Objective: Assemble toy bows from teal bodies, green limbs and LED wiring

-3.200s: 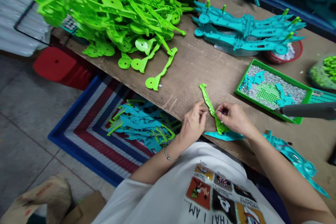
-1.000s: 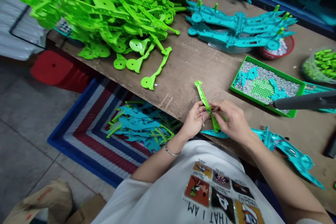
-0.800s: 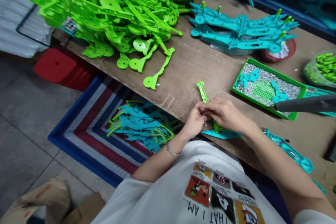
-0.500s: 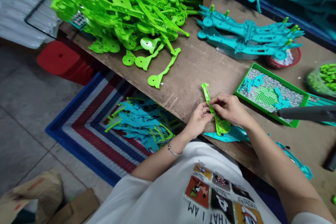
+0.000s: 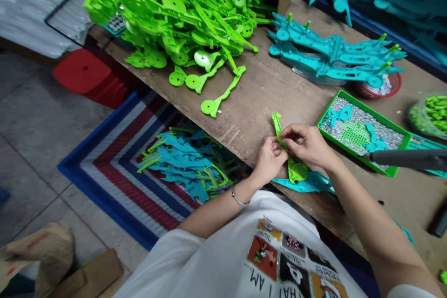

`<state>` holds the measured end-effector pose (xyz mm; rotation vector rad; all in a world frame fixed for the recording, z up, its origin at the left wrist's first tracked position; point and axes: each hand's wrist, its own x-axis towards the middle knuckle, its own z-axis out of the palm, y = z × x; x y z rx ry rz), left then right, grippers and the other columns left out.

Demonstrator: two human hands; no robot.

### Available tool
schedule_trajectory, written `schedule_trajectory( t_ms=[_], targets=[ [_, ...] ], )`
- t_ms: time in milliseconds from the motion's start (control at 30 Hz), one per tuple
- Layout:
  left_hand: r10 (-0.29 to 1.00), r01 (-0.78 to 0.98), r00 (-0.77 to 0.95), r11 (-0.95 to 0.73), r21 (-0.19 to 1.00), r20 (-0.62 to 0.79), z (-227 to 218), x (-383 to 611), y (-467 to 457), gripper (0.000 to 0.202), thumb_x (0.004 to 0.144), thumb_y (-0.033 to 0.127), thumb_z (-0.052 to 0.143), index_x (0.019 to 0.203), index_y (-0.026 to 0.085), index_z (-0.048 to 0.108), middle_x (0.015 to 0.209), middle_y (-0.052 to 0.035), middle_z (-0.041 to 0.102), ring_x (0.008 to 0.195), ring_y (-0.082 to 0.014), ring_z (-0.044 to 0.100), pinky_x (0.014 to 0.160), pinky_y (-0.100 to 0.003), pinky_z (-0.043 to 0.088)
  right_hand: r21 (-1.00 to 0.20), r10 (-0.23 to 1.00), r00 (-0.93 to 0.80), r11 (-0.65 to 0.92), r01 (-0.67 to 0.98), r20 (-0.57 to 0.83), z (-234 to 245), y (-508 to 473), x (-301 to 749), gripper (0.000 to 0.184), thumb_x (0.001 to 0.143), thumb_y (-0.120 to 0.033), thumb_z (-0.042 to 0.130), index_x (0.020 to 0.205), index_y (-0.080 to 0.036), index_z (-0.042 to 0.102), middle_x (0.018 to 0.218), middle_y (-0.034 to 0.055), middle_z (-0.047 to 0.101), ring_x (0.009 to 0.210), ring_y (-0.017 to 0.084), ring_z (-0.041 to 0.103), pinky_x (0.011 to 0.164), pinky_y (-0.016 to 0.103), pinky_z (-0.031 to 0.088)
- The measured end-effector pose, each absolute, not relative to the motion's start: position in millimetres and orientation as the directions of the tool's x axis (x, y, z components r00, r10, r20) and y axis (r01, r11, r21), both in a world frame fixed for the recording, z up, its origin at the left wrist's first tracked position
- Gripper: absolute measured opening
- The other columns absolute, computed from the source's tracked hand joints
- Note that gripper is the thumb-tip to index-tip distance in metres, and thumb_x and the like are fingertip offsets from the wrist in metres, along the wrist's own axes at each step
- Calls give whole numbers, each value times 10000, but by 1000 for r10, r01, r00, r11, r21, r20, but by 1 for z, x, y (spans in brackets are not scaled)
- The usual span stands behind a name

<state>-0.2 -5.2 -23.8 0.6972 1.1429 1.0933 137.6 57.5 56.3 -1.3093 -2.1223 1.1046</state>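
A long green plastic part [image 5: 296, 171] with a round end lies across a blue plastic part [image 5: 316, 183] at the table's front edge. My left hand [image 5: 269, 160] is closed around the middle of the green part. On its other side, my right hand [image 5: 307, 144] pinches at the same part with thumb and fingertips. Whatever small piece may be between the right fingertips is hidden. A thin red wire shows near the round end.
A green tray [image 5: 370, 158] of small metal pieces and blue bits stands right, with a dark screwdriver-like tool [image 5: 408, 159] over it. Green parts [image 5: 174, 4] are heaped back left; blue assemblies [image 5: 335, 51] lie behind. Below the left edge stands a striped bin [image 5: 122, 181].
The view has shifted slightly. My left hand has moved a little up along the green part, closer to the right fingertips. Both hands remain on the part.
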Motion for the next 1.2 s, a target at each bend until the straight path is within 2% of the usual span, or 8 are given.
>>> schedule_trajectory(
  t_ms=[133,267,433,600,767,933,1067,1200],
  targets=[
    [954,-212,-35,286,935,-299,-23,-4,-6,414,716,82,726,1098,167,589,942,-25,682,864,-148,657,819,-256,522,-697,734,-677,507,507,42,70,59,127,237,795,-43,570,958,-184,668,890,53,714,860,196,645,805,311,493],
    [969,-114,-79,225,968,-235,-20,-6,-5,378,661,37,713,1010,155,630,1041,-77,696,1016,-225,654,929,-324,508,-676,635,-770,596,433,67,61,58,120,211,857,-58,539,999,-187,624,947,77,695,939,210,631,848,323,492],
    [959,-225,-2,277,934,-284,-21,-2,-5,457,748,109,708,1171,158,542,986,-50,701,905,-177,697,820,-285,551,-722,738,-658,535,439,147,49,63,130,217,877,-88,536,1039,-184,643,964,67,689,861,176,641,805,298,502],
    [942,-301,45,330,895,-333,-23,1,-4,497,739,62,659,1196,171,498,844,30,655,726,-84,654,665,-171,480,-761,771,-618,491,425,152,45,76,137,212,844,-67,550,908,-193,709,919,49,716,857,167,669,808,299,513],
    [952,-341,40,299,891,-304,-24,4,-5,402,746,62,642,1096,184,488,956,-3,673,781,-88,681,734,-197,506,-805,796,-591,435,403,134,39,82,134,175,850,-113,573,866,-193,728,915,45,732,880,167,689,842,316,530],
    [957,-364,28,279,888,-289,-24,5,-6,450,726,34,628,1122,184,477,1031,-37,689,847,-119,708,813,-253,541,-787,869,-492,346,512,62,41,79,132,140,806,-141,618,821,-182,752,901,53,740,823,172,695,785,302,529],
    [954,-353,35,292,889,-299,-25,5,-7,472,726,38,629,1148,184,478,1021,-34,687,854,-129,712,813,-264,549,-771,916,-400,274,576,27,40,75,130,125,802,-170,627,844,-181,744,856,42,742,735,162,684,730,290,523],
    [952,-317,21,297,900,-307,-23,4,-7,487,712,32,632,1153,179,489,1003,-31,681,843,-119,694,761,-229,536,-760,932,-362,258,596,33,38,73,126,174,782,-141,595,898,-188,715,865,26,747,710,149,675,720,277,523]
  ],
)
